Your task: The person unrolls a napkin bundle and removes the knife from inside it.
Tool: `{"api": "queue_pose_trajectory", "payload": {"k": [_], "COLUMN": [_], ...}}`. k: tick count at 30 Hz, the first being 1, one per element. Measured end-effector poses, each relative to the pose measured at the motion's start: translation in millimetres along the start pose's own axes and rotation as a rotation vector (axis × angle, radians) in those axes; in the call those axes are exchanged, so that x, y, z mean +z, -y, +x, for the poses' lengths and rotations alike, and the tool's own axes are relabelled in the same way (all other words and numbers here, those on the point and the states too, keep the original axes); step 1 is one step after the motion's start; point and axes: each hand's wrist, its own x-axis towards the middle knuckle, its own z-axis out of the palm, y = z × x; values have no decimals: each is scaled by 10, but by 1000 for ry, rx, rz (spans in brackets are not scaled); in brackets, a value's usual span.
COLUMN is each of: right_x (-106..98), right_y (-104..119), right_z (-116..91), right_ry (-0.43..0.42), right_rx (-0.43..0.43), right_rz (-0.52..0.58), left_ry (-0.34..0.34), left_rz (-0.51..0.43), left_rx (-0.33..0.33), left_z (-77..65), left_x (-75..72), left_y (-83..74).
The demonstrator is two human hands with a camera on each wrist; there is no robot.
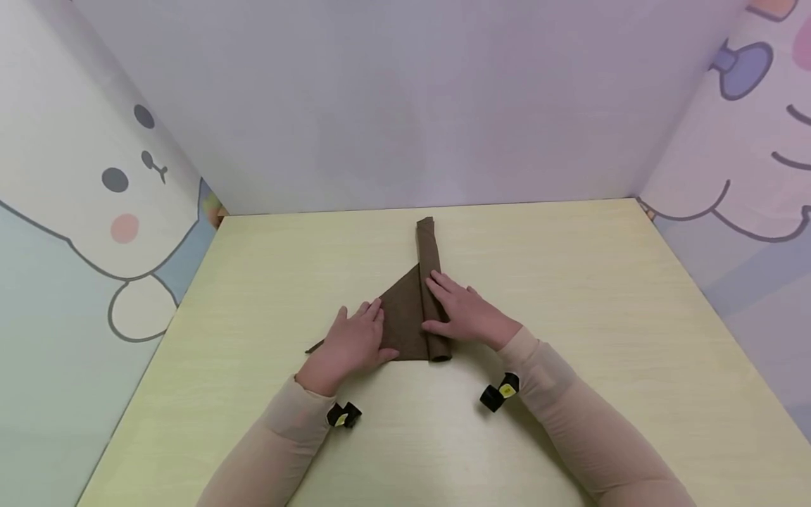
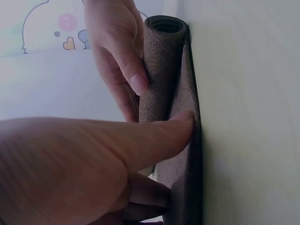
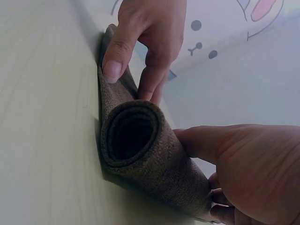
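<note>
A brown cloth (image 1: 405, 324) lies mid-table, part rolled and part flat. The roll (image 1: 426, 246) points away from the person, its near end by the right hand (image 1: 472, 317) and its far end near the back of the table (image 1: 570, 267). The flat part spreads to the left of the roll, tapering towards a corner beyond the left hand (image 1: 348, 341).

The right hand rests over the roll, thumb and fingers spread along it and touching it rather than closed around it. The left hand lies on the flat part, fingers loosely extended, thumb at the near edge.

The right wrist view looks straight into the roll's hollow (image 3: 133, 133): several layers ring a dark core, and its contents, if any, cannot be made out. The head view shows this end only as a small dark oval. The left wrist view shows the flat edge running out from the coiled end to the left thumb. Only the head view takes in the far end, the sleeves (image 1: 570, 415) and the black device (image 1: 344, 415) at the left wrist.
</note>
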Motion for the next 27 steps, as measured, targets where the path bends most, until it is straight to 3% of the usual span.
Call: {"api": "queue_pose_trajectory", "payload": {"k": [17, 27], "right_x": [5, -17], "right_y": [13, 15], "right_z": [-2, -14], "right_ry": [9, 5], "right_rx": [-7, -13], "right_rz": [23, 28], "left_ry": [58, 59], "left_rz": [-18, -30], "left_rx": [-10, -13], "left_z": [-33, -42], "left_x": [-72, -89], "left_y": [103, 119]}}
